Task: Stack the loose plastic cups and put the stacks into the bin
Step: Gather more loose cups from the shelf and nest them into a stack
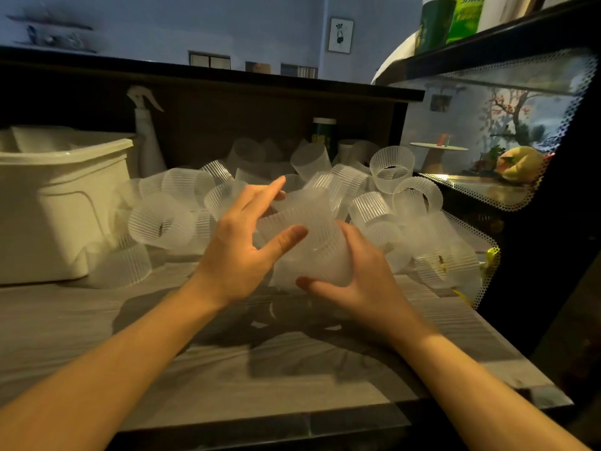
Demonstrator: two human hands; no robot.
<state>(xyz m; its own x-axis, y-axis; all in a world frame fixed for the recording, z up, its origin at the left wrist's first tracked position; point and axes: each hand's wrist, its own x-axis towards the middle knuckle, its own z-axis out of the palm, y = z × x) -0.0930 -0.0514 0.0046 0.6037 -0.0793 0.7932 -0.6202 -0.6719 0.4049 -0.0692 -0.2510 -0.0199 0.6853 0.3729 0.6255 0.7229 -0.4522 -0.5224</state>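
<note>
- Fingers of right hand (367, 281) curl under and round base of a clear ribbed cup stack (305, 239), thumb at its near lower edge; firm hold, raised over the surface (97, 320).
- Left hand (240, 252) fingers spread wide, straight-ish, thumb pressing the stack's side, index tip by the top rim; steadying more than gripping.
- Can't tell how many cups are nested in the stack; plastic too translucent, blurred.
- Loose cups (162, 222) lie heaped across back of surface, on their sides, mouths every way, some touching the bin (65, 203) at left.
- Bin is white, open-topped, w/ something pale inside at far edge; contents unclear.
- Step in hand, prob.: seating a cup into the stack, i.e. stacking phase. Task looks early; most cups are unstacked.
- Next move needs: left hand to pick one loose cup, turn it mouth-aligned w/ the stack, slide it on straight so ribs don't jam; right to hold stack steady.
</note>
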